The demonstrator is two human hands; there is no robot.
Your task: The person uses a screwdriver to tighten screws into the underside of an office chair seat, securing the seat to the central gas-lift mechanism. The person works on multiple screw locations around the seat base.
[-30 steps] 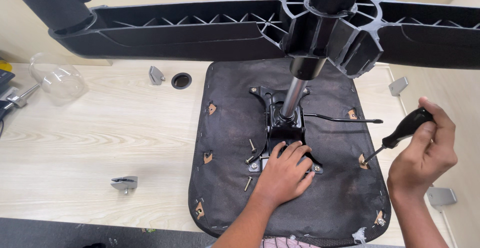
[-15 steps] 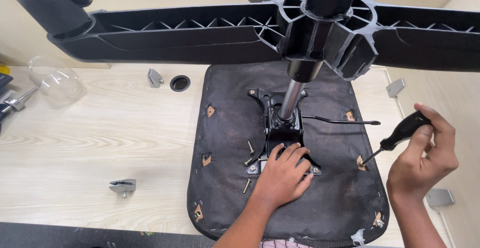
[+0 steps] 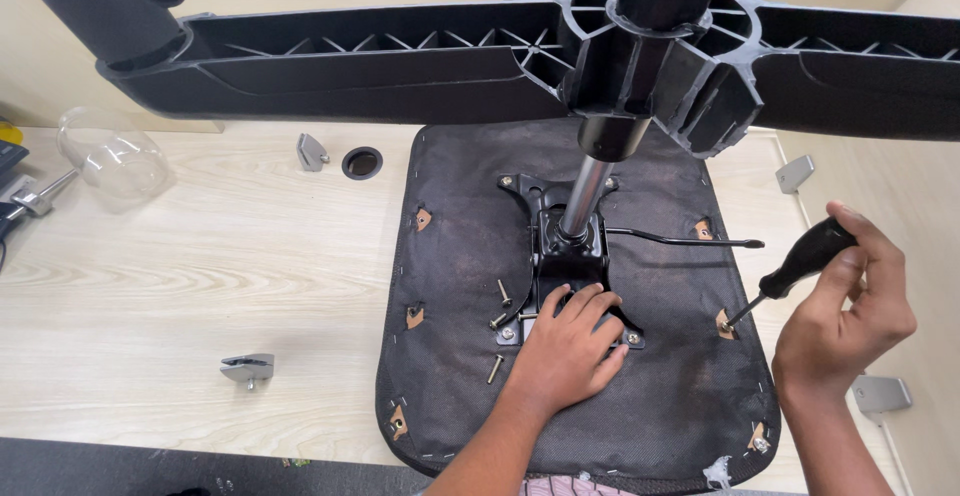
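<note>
On the pale wooden table, head view:
Seat: an upturned chair seat [image 3: 640, 396], its underside covered in black fabric, lies flat at the centre, running toward 5 o'clock.
Mounting plate: a black metal plate [image 3: 560, 256] sits on the middle of the seat, with a chrome column [image 3: 585, 201] rising from it toward 12 o'clock into the black star base [image 3: 400, 56] that spans the top of the view.
Lever: a thin black rod [image 3: 690, 243] sticks out of the plate toward 3 o'clock.
Left hand: the left hand [image 3: 570, 351] lies palm down on the near edge of the plate, fingers spread and flat, pressing on it and gripping nothing.
Right hand: the right hand [image 3: 850, 306], at 3 o'clock of the plate, has its fingers curled tight round the black handle of a screwdriver [image 3: 790, 276].
Screwdriver tip: it points down toward 7 o'clock and meets the seat at a small torn hole near the right edge.
Loose screws: several screws [image 3: 497, 321] lie on the fabric just beside the left hand, at its 9 o'clock.
Table left: a clear plastic jar [image 3: 105, 161] lies at 10 o'clock, well apart from the seat; a round cable hole [image 3: 362, 163] and a small grey bracket [image 3: 310, 151] sit just off the seat's far left corner.
Table near: another grey bracket [image 3: 248, 368] lies at 8 o'clock.
Table right: two more grey brackets show, one at 2 o'clock [image 3: 795, 173] and one by the right wrist [image 3: 880, 393].
</note>
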